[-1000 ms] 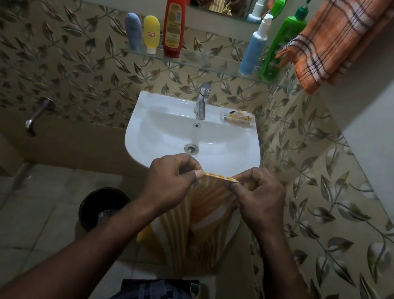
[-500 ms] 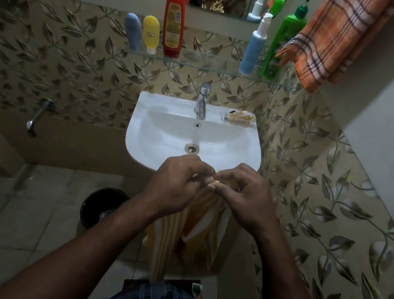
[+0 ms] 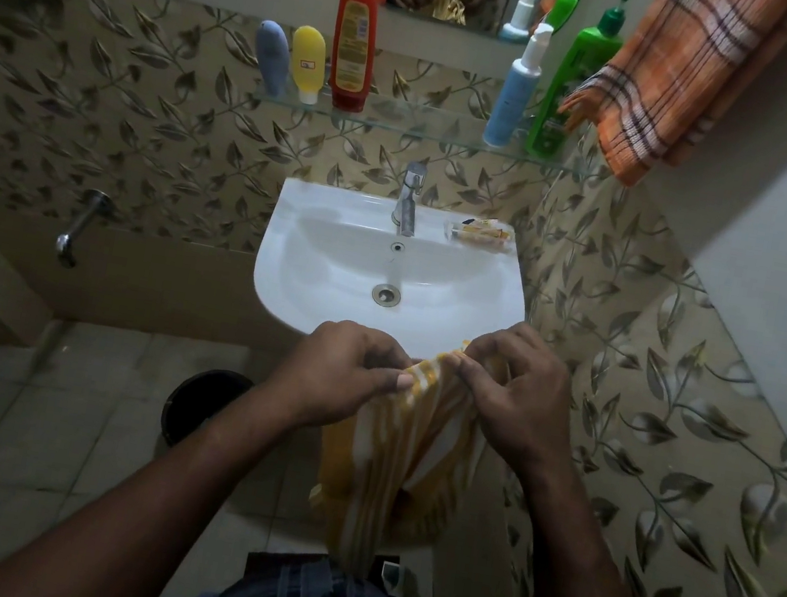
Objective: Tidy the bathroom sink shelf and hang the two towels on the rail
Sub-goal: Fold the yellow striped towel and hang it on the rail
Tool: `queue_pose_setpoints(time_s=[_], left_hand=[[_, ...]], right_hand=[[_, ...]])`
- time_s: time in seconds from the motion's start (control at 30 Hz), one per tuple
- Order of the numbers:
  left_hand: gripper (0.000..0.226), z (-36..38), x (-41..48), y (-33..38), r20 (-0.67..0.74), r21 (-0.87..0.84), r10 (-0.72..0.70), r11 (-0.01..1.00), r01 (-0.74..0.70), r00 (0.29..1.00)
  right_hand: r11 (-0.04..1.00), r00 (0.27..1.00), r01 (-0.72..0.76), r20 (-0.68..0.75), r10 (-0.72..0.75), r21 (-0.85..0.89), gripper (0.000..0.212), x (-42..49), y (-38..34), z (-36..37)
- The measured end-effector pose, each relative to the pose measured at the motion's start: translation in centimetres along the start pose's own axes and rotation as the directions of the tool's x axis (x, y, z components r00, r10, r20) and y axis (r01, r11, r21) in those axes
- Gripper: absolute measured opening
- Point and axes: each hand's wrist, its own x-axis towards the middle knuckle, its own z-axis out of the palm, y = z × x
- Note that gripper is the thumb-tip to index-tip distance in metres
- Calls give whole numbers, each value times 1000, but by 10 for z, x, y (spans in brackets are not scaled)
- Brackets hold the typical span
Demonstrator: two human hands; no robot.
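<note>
**Operator:** What do my hands have?

**Guide:** Your left hand [image 3: 347, 374] and your right hand [image 3: 515, 397] sit close together just in front of the sink [image 3: 280, 248]. Each pinches the top edge of the yellow striped towel [image 3: 384, 463] between thumb and fingers. That edge is bunched between them. The rest hangs below the sink's front rim, toward your waist.

**Operator:** Which step is this?

**Guide:** I'd judge it's towel 2 of 2. The orange checked towel [image 3: 678, 80] already hangs above and to the right of the sink, though what carries it is out of view. The glass shelf [image 3: 410, 126] above the sink looks sorted. There are 3 containers over the sink's left side: the blue-grey tube [image 3: 271, 56], the yellow tube [image 3: 307, 62] and the red bottle [image 3: 354, 46]. There are 2 over its right side: the white pump bottle [image 3: 515, 89] and the green pump bottle [image 3: 573, 83]. A small packet [image 3: 480, 234] lies on the sink's back right corner.

**Operator:** And next?

**Guide:** You probably need to draw your hands apart along the edge until it lies flat. Then lift the towel up and to the right of the sink, beside the orange one, and drape it. I can't see the rail, so look up before you reach. Mind the green pump bottle, which stands closest to that spot. A swinging towel could tip it.
</note>
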Motion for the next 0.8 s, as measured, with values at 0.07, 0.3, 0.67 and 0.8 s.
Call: queue_pose_setpoints(time_s=[0.07, 0.3, 0.67, 0.8], left_hand=[[9, 2, 0, -2, 40, 24, -29, 999, 28, 999], [15, 6, -3, -4, -6, -265, -105, 959, 100, 994], [20, 6, -2, 12, -58, -427, -218, 887, 173, 974], [25, 7, 3, 14, -171, -261, -191, 955, 143, 967]], right_hand=[[1000, 1000, -9, -21, 9, 11, 14, 0, 0, -1], [999, 998, -36, -51, 38, 38, 16, 0, -3, -6], [997, 990, -77, -114, 79, 30, 14, -3, 4, -3], [994, 988, -112, -103, 113, 15, 13, -4, 9, 4]])
